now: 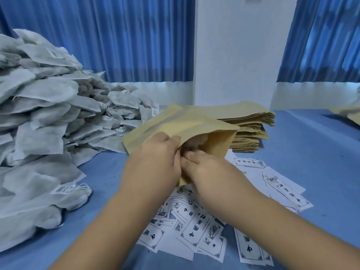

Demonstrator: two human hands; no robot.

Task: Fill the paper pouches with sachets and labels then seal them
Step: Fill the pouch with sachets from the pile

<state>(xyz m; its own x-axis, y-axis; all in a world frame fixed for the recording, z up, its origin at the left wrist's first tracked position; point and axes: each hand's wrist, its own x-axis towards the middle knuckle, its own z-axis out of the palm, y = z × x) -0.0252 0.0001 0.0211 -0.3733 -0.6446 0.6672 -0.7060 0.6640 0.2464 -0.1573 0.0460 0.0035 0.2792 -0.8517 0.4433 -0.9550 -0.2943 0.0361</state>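
Pouch [175, 123] count in the hands is one: a single tan paper pouch held up over the blue table [311, 152], tilted, its mouth facing the person. Both hands meet at that mouth. The left hand [155, 158] grips the upper lip, its fingers [171, 139] curled close together over the edge. The right hand [210, 172] sits just beside it at the lower lip, with its fingers [192, 158] bent and bunched, tips touching the left hand. Whether they pinch the paper or only press on it cannot be told. One pale sachet [196, 142] shows inside the opening.

Behind the held pouch lies one stack of flat pouches [251, 129], too many to count, edges fanned toward the right. A second tan pile [350, 114] shows only partly at the far right edge.

One large heap of grey-white sachets [48, 106] fills the left side of the table, far more than can be counted; several carry small printed tags.

Printed white labels [194, 225] lie scattered and overlapping on the table beneath the forearms. More than ten are visible, and the overlap hides the exact count.

Two blue curtains hang behind, one on the left [116, 36] and one on the right [321, 36], with one white pillar [233, 55] between them.
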